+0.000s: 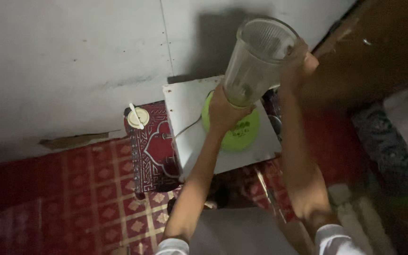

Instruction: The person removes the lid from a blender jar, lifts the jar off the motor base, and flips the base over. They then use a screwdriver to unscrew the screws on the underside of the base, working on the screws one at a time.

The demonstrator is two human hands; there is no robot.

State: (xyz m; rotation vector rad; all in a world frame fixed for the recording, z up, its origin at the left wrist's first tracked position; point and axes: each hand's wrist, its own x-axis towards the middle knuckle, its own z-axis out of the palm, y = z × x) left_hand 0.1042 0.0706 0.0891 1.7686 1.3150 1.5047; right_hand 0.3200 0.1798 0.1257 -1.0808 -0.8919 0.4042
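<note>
both hands (223, 111) grip clear jar (257, 61) above green base (237, 132).

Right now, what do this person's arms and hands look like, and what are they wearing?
Both forearms are bare and slim. The left hand and right hand wear no gloves; no rings or watch can be made out in the dim, blurred picture. At the bottom edge, white sleeves sit pushed up near the elbows.

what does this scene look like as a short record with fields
held item: clear ribbed blender jar, tilted, raised above the base
left hand: grips the jar's bottom end
right hand: grips the jar near its rim
below: lime green blender base on a white board
nearby: small round white container on a red patterned mat
background: grey wall
</note>
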